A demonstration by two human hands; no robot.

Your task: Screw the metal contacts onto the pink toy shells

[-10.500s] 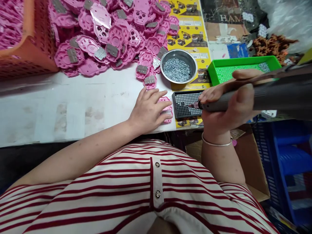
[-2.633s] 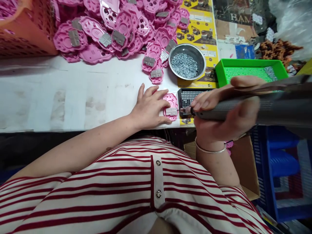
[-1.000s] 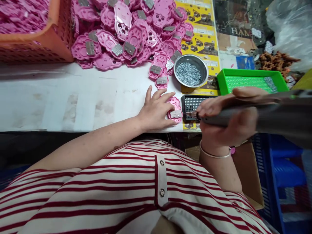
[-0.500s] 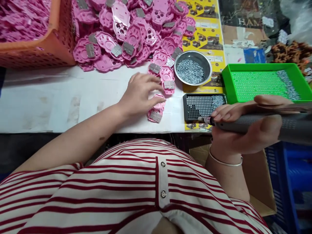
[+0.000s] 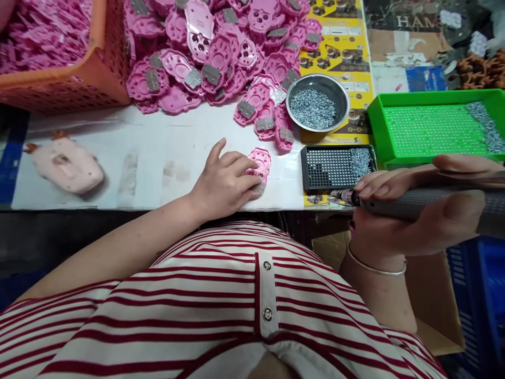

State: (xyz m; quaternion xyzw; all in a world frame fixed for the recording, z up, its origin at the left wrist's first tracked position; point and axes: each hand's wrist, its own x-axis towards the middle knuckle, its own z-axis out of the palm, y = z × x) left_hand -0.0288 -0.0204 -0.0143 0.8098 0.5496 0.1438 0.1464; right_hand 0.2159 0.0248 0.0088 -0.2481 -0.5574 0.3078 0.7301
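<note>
My left hand (image 5: 225,184) rests at the table's front, its fingertips on the lower left side of a pink plastic shell (image 5: 260,160) with a metal plate at its near end. My right hand (image 5: 410,210) is wrapped round a grey electric screwdriver (image 5: 406,203), whose tip points left, just in front of a black perforated tray (image 5: 327,168) with small screws. Behind that tray stands a metal bowl (image 5: 345,108) of screws. More pink shells with metal plates (image 5: 265,123) lie left of the bowl, joined to a large heap.
An orange basket (image 5: 106,73) of pink parts stands at the back left. A pale pink assembled piece (image 5: 69,164), blurred, is on the left of the table. A green tray (image 5: 386,152) with screws sits at the right.
The pale pink piece has appeared at the left. My left hand has come nearer to me and closed on the front shell. Several shells beside the bowl have shifted. The whole view has moved slightly.
</note>
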